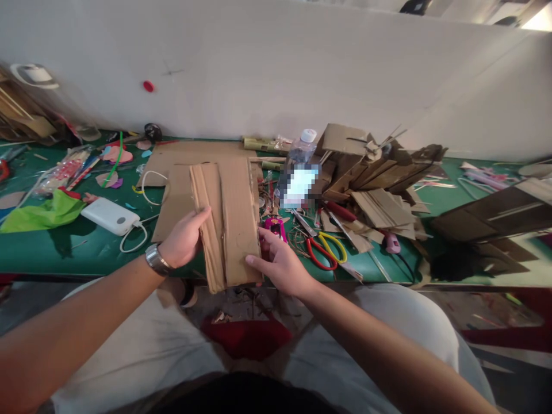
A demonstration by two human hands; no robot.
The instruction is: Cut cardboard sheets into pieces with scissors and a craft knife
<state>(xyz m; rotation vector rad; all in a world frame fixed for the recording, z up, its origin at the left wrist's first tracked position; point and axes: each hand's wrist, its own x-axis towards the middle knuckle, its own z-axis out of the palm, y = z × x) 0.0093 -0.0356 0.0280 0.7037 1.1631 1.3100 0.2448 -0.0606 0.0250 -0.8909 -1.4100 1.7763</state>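
Observation:
Two bundles of cardboard strips are held side by side over the table's front edge. My left hand grips the narrower left stack of cardboard strips, its thumb on the near face and the other fingers hidden behind. Around the right edge of the wider cardboard piece my right hand is closed, thumb in front. A narrow dark gap runs between the two. Behind them, larger flat cardboard sheets lie on the green tabletop.
Scissors with red and yellow handles lie right of my hands, near a pink object and a plastic bottle. Cardboard scraps pile up farther right. On the left are a white power bank with a cable and green cloth.

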